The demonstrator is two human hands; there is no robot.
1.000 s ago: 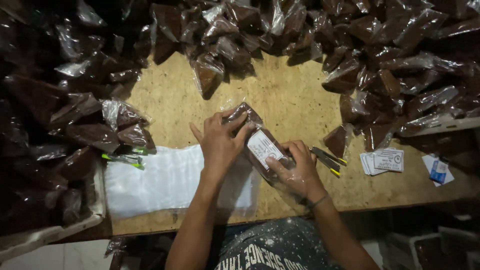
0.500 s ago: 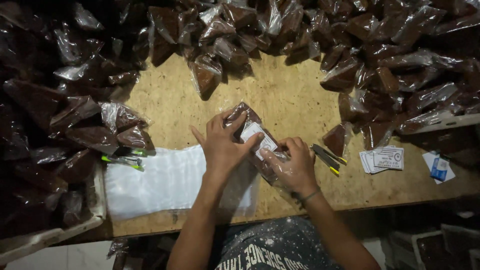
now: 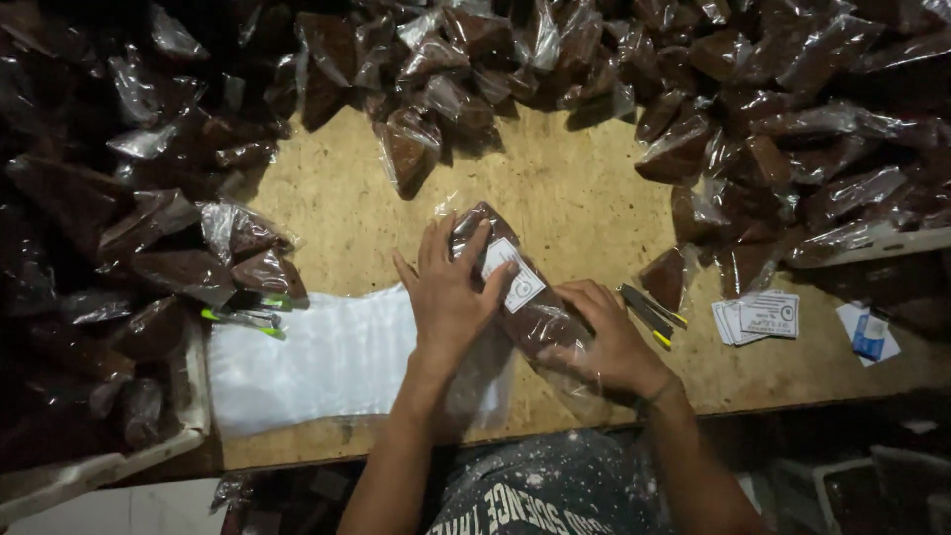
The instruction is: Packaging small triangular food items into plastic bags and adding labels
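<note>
The left hand [image 3: 451, 297] is pressing flat, fingers spread, on the upper half of a clear packet of dark brown stuff [image 3: 525, 302] lying slantwise mid-bench [image 3: 584, 198], while the right hand [image 3: 609, 342] is closing its grip around the packet's lower end; a small white label [image 3: 515, 275] is sitting inside against the film. Keeping the label square under the palm while smoothing looks wise. Filled packets [image 3: 416, 149] are crowding three sides, so open room is lying only toward the stack of empty bags [image 3: 327, 357] and the near edge.

Packing workshop: heaped filled bags [image 3: 753, 109]
</note>
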